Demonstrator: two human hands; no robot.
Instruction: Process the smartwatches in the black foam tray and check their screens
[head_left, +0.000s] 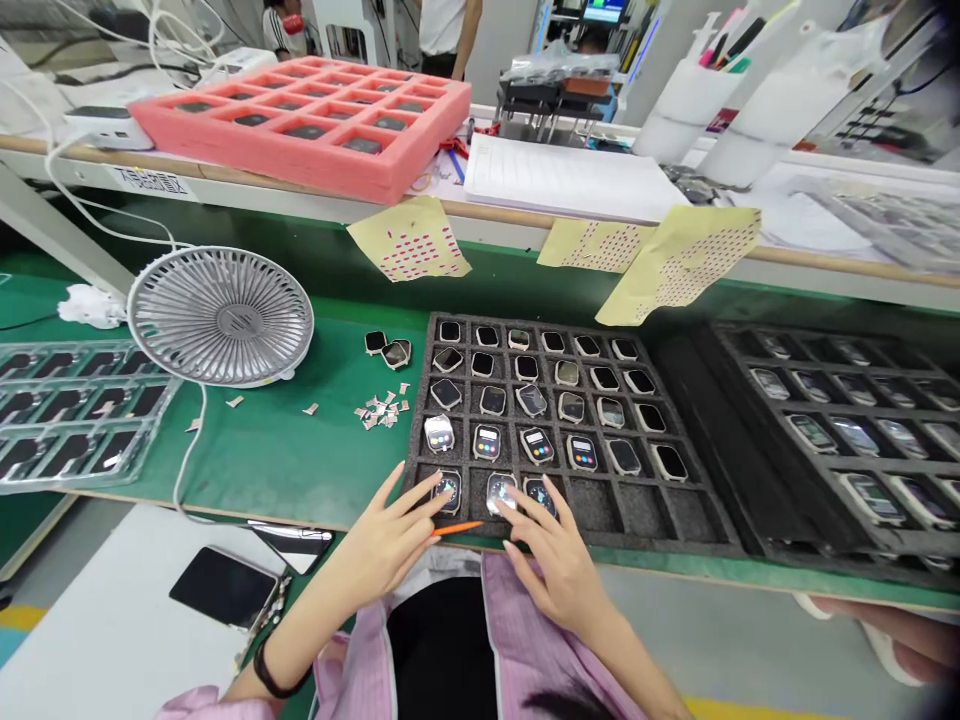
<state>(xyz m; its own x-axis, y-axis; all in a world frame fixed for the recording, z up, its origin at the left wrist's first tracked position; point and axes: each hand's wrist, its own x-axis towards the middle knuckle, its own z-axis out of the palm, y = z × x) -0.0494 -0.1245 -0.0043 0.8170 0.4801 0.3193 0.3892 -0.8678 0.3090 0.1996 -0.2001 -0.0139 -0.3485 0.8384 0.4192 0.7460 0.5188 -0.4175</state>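
Note:
A black foam tray (592,505) on the green bench holds rows of square watches. My left hand (397,540) is at the tray's front left corner, fingertips over a lit watch (448,492); an orange stick (457,528) sticks out from its fingers. My right hand (551,560) has its fingers spread, with fingertips at two lit watches (500,494) in the same front row. In the row behind, several watches (537,445) show lit screens with coloured dots. Most watches farther back have dark screens.
A white fan (225,315) stands left of the tray, near small loose tabs (381,410) and two loose watches (396,352). Clear trays (75,410) lie far left, another foam tray (847,430) right. A shelf with a pink foam tray (390,172) runs above. People stand beyond.

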